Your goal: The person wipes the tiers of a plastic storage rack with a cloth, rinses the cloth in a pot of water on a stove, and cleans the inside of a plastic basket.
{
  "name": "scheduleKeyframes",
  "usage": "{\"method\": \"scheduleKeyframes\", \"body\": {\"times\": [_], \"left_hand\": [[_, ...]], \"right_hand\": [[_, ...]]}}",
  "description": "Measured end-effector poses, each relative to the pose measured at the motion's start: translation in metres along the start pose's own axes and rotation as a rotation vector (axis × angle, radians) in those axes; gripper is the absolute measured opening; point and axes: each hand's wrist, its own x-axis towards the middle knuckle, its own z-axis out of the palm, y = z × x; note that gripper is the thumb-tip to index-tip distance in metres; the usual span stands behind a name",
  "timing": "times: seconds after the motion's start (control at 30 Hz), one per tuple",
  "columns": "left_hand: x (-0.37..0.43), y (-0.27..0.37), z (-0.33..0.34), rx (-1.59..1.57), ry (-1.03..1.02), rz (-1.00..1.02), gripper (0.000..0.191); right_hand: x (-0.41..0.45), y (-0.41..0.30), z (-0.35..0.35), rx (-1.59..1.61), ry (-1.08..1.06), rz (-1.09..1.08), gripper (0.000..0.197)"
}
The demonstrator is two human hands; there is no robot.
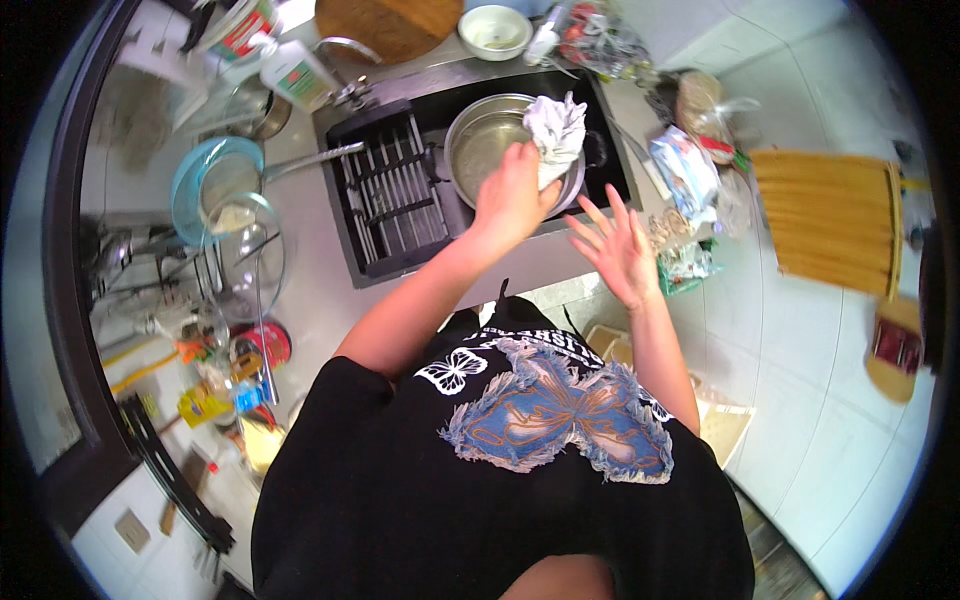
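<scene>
My left hand [510, 191] grips a crumpled white cloth [556, 127] above the right part of a round stainless steel pot [480, 146]. The pot sits in a black sink [611, 161] and seems to hold some water. Its right rim is partly hidden by the cloth and my hand. With nothing in it, my right hand [619, 247] is raised near the sink's front right corner, palm up and fingers spread. Beside the pot, a black dish rack with metal bars [390, 195] fills the left part of the sink.
Left of the sink stand a blue bowl [180, 191] with a strainer and a glass lid [279, 262]. A pump bottle [296, 75], a faucet [352, 94], a round wooden board [390, 26] and a white bowl [495, 34] line the back. Bagged items [686, 169] lie right.
</scene>
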Motion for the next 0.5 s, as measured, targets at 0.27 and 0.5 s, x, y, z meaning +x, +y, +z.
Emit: {"method": "scheduleKeyframes", "body": {"times": [0.27, 0.5], "left_hand": [[-0.035, 0.135, -0.037, -0.517, -0.236, 0.506, 0.059], [-0.039, 0.165, 0.052, -1.954, -0.901, -0.237, 0.063]], "right_hand": [[-0.027, 0.007, 0.024, 0.296, 0.115, -0.107, 0.045], [-0.082, -0.010, 0.036, 0.382, 0.002, -0.184, 0.063]]}}
